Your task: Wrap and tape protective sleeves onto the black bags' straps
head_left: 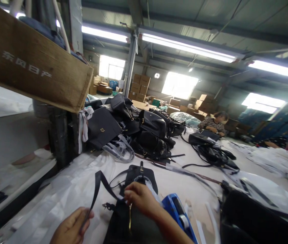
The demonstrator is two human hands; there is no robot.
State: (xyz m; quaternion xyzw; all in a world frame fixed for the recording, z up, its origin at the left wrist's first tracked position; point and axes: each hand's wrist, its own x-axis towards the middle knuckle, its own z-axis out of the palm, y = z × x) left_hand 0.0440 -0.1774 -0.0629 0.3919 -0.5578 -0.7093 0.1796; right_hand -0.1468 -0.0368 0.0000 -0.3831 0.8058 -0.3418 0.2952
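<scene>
The black strap [96,189] is gripped between the thumb and fingers of the left hand [72,225], which is closed. From there it is arched upward and brought down to the right hand [142,200], by whose curled fingertips it is pinched; the exact contact is partly hidden. Directly under the right hand and forearm, a black backpack [118,223] is laid on the white tabletop [184,176], its gold zipper pull [130,218] seen just below the fingers. Around and beyond the left hand, crumpled translucent plastic sheeting [54,200] is spread. Just to the right of the right hand, a blue tape dispenser [169,203] is placed, partly covered by the forearm. Farther to the right, a large dark bag [247,213] is cut off by the edge of the view.

Beyond both hands, black bags [154,123] are heaped, with clear plastic strips [119,149] at the near side of the pile. High above and to the left of the left hand, a brown bag [37,61] with white lettering is seen. Beyond the right hand and to its right, more black bags are piled, and behind them a person [212,127] in a patterned top is seated. Farthest off, cardboard boxes [139,88] are stacked below a round wall clock [157,75].
</scene>
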